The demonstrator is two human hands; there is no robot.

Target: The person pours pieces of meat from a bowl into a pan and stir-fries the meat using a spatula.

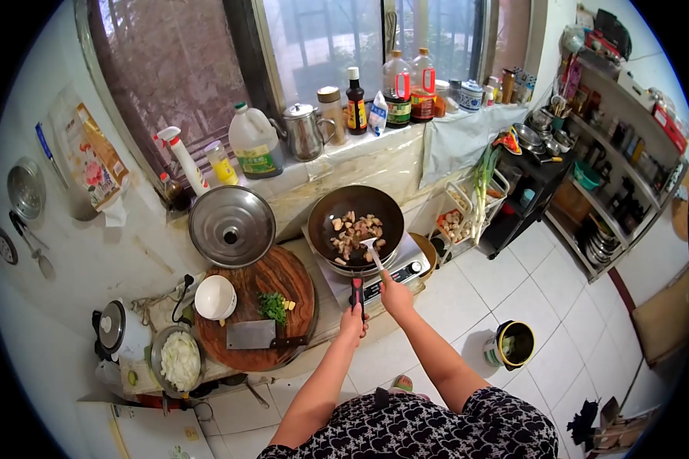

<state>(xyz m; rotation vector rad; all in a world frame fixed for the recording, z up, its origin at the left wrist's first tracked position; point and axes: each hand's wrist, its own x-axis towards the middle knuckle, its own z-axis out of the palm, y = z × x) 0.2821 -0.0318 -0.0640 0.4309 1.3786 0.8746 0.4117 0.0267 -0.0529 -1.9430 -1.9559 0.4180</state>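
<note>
A dark wok [390, 212] sits on the cooker [395, 278], with browned pieces of meat [351, 229] spread over its bottom. My left hand [353, 323] is closed around the wok's black and red handle [357, 289]. In my right hand [396, 295] is a spatula [374, 253], its pale blade down among the meat at the wok's near right side. Left of the wok, a round wooden chopping board [298, 279] carries a cleaver [251, 335], chopped greens [271, 307] with small yellowish pieces, and a white bowl [216, 297].
A metal lid [232, 226] leans against the wall behind the board. Sliced pale vegetable fills a metal bowl [181, 361] at left. Bottles and a steel kettle [304, 131] line the windowsill. A bin [510, 343] stands on the tiled floor, right; a shelf rack [612, 161] is beyond.
</note>
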